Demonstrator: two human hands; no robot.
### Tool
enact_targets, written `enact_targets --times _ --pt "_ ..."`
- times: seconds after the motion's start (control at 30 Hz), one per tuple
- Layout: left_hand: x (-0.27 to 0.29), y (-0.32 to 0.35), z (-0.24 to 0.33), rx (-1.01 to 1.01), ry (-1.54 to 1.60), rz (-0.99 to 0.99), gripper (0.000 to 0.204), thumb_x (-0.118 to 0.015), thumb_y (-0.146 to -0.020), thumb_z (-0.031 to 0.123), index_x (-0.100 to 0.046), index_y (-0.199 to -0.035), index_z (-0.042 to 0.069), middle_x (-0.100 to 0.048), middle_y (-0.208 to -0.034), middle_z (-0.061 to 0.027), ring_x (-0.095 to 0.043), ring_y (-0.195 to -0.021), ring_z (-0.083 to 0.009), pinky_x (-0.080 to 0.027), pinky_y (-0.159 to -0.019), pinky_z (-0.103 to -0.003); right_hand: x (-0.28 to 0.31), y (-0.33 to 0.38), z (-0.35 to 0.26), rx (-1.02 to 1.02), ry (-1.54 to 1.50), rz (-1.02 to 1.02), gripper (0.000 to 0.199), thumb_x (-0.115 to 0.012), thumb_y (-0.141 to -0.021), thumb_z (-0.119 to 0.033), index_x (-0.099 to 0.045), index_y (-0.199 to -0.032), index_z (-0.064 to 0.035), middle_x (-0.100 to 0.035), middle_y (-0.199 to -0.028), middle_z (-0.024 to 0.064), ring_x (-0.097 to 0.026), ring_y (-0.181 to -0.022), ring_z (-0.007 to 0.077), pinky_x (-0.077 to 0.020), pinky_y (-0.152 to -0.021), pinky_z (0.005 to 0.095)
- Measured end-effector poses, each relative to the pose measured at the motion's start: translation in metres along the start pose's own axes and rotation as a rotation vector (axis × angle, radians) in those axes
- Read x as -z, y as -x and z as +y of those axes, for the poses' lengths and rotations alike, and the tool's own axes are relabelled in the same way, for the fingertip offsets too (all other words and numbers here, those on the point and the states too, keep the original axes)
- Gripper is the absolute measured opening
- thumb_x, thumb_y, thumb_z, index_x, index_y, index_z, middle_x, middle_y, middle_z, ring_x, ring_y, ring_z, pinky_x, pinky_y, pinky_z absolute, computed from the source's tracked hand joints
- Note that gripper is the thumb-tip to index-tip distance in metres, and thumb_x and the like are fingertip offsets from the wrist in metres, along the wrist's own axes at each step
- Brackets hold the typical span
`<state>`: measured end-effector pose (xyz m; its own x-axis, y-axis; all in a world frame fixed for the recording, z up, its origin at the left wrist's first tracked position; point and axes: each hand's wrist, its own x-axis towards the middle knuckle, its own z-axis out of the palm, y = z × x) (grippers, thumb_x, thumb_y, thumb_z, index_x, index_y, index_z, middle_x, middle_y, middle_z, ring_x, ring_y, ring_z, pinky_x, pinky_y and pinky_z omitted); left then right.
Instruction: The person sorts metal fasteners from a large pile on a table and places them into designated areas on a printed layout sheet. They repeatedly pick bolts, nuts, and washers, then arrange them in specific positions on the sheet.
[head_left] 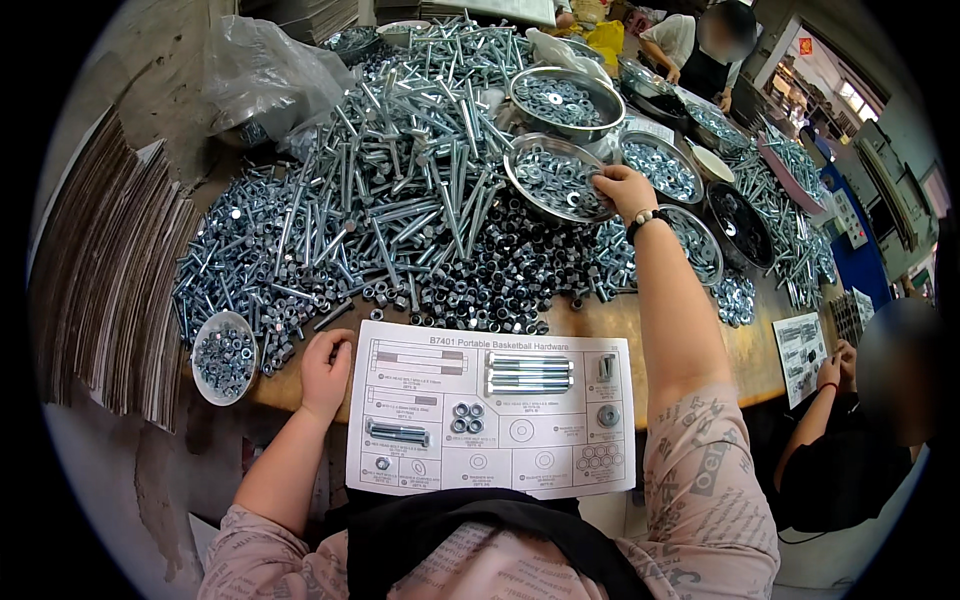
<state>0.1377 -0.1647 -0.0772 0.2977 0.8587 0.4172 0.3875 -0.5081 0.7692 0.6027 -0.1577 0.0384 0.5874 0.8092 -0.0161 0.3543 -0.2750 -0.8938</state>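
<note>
My right hand (630,192) reaches over the right rim of a steel bowl (516,193) filled with flat washers (550,175). Its fingertips are pinched together among them; what they grip is too small to make out. Beside the left edge of a printed card (440,350), my left hand (326,374) rests with curled fingers, and whatever may be in them is hidden. The card lies in front of me, divided into boxes with part drawings. On it are several long bolts (530,375), darker bolts (397,432), hex nuts (467,418), a washer (607,415) and a single nut (383,463).
A large heap of bolts (400,150) covers the table behind dark-ringed nuts (500,270). A white bowl of nuts (225,358) stands front left, stacked cardboard (120,270) beyond it. More bowls, such as a black one (740,225), stand right. Co-workers (860,430) are at the right and far side.
</note>
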Motion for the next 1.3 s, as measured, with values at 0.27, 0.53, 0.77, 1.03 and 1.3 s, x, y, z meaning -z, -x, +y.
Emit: enact_targets --times 0.27,0.53,0.77,1.03,1.3 --pt "0.005 -0.019 0.075 -0.002 0.369 -0.148 0.041 -0.063 -0.071 -0.003 -0.054 -0.111 0.002 -0.053 -0.093 -0.0046 -0.053 -0.082 -0.0118 -0.044 -0.07 -0.022 -0.031 0.104 -0.026 -0.094 -0.846 -0.5 0.012 -0.063 -0.08 -0.011 -0.056 -0.087 -0.0051 -0.052 -0.068 -0.0014 -0.046 -0.054 0.0062 -0.0348 -0.045 0.0173" --pt "-0.035 -0.044 0.14 -0.394 0.66 -0.653 0.047 -0.072 -0.068 0.008 -0.057 -0.112 0.0 -0.056 -0.114 -0.0154 -0.052 -0.108 -0.0266 -0.041 -0.089 -0.037 -0.086 0.231 -0.027 -0.258 -1.126 -0.924 0.023 -0.063 -0.08 -0.009 -0.055 -0.1 -0.0014 -0.054 -0.074 0.0014 -0.046 -0.057 0.0071 -0.0356 -0.049 0.0184" --pt "-0.033 -0.032 0.146 -0.228 0.643 -0.604 0.045 -0.07 -0.068 0.002 -0.058 -0.111 0.001 -0.062 -0.103 -0.0117 -0.059 -0.093 -0.0208 -0.046 -0.081 -0.031 -0.083 0.258 -0.002 -0.302 -1.121 -0.72 0.021 -0.057 -0.085 -0.012 -0.055 -0.104 -0.0015 -0.055 -0.081 0.0008 -0.048 -0.067 0.0077 -0.0403 -0.058 0.0214" --pt "-0.06 -0.008 0.158 -0.599 -0.09 -0.646 0.034 -0.067 -0.07 0.013 -0.06 -0.104 0.011 -0.062 -0.094 -0.0054 -0.06 -0.083 -0.0239 -0.049 -0.071 -0.033 -0.061 0.288 0.01 -0.404 -1.151 -0.453 0.041 -0.037 -0.095 -0.029 -0.04 -0.125 -0.0011 -0.05 -0.117 0.01 -0.049 -0.101 0.0168 -0.0382 -0.092 0.0336" --pt "-0.077 0.005 0.17 -0.561 -0.056 -0.833 0.035 -0.066 -0.071 0.015 -0.059 -0.105 0.011 -0.058 -0.094 -0.0051 -0.059 -0.082 -0.0245 -0.049 -0.07 -0.034 -0.031 0.313 0.029 -0.323 -1.16 -0.438 0.052 -0.036 -0.095 -0.036 -0.028 -0.133 -0.0016 -0.042 -0.127 0.0132 -0.044 -0.112 0.0223 -0.0299 -0.1 0.038"
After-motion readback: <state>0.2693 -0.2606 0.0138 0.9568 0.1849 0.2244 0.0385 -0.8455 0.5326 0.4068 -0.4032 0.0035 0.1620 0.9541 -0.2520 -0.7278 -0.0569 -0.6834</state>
